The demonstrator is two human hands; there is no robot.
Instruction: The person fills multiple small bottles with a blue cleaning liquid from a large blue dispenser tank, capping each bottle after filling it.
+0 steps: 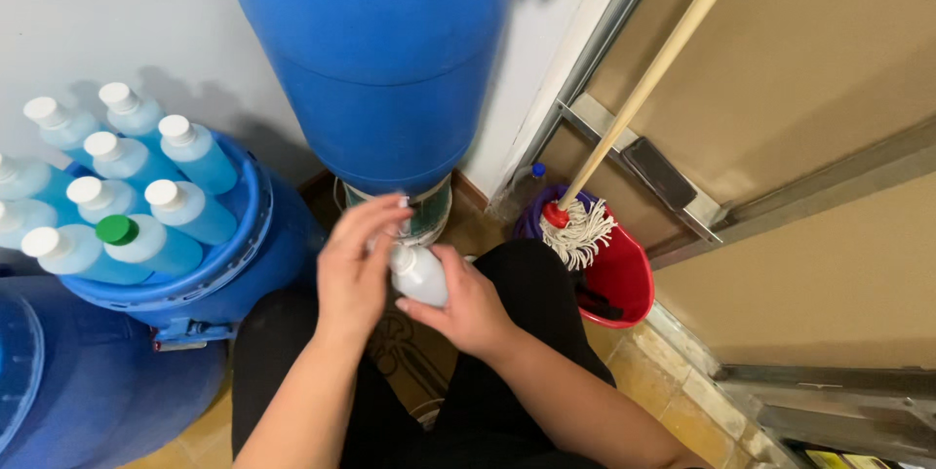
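Note:
My right hand (466, 303) grips a small white plastic bottle (422, 279) from the side, just below a big blue barrel (375, 50). My left hand (353, 269) is curled over the bottle's top, fingers reaching up toward the barrel's underside, where a green and white container (432, 213) sits. The bottle's neck and whatever the left fingers touch are hidden by the hand. Both arms come up over my dark-trousered knees.
Several bottles of blue liquid (117, 191), most white-capped and one green-capped, stand on a blue drum lid (239, 245) at left. A red bucket (624, 279) holds a mop (580, 230) with a long wooden handle (663, 59) at right. Metal door rails run along the tan panel.

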